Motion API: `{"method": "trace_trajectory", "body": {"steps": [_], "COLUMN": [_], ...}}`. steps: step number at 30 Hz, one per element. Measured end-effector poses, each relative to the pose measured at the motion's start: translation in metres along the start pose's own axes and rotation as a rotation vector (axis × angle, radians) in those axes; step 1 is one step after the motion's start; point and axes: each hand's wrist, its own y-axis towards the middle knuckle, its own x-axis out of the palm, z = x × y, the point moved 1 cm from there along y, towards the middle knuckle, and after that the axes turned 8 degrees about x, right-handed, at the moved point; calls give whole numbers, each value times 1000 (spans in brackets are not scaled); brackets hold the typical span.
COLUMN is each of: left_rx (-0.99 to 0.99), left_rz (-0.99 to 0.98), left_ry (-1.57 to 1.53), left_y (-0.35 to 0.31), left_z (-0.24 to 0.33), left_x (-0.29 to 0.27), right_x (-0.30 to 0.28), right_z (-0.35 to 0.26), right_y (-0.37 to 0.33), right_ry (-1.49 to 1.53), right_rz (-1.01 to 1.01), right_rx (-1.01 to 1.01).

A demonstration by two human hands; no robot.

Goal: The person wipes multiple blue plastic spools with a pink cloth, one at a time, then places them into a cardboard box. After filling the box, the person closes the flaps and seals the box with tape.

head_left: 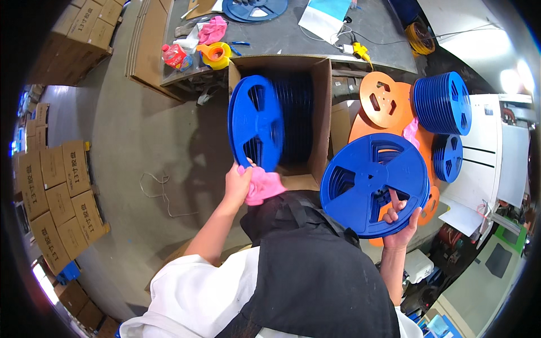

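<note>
My left hand (pixel 239 183) is closed on a crumpled pink cloth (pixel 264 187). Its fingertips meet the lower edge of a blue plastic reel (pixel 260 121), which leans at the left side of an open cardboard box (pixel 322 115). Inside the box, more dark blue reels (pixel 296 121) stand in a row. On my right, a stack of blue reels (pixel 407 172) is tilted toward me. My right hand (pixel 399 236) grips its lower right rim, with a finger reaching into a cutout and the thumb outside.
Orange reels (pixel 385 100) and further blue reel stacks (pixel 442 104) stand at the right, with a pink cloth (pixel 411 132) among them. A grey workbench (pixel 276 39) beyond the box carries yellow tape (pixel 216 55) and a red-labelled bottle (pixel 176 57). Stacked cartons (pixel 60 191) line the left.
</note>
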Motion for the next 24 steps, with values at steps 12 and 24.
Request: {"method": "trace_trajectory", "body": {"steps": [12,24], "left_rx": [75,-255], "left_rz": [247,-49], "left_ry": [681,-11], "left_y": [118,103], "left_z": [-46,19], "left_x": [40,68], "right_x": [3,-1], "right_z": [6,-3], "right_y": [-14,-30], "right_ry": [-40,70], "right_rz": [48,-95], "right_rx": [-40,-133]}}
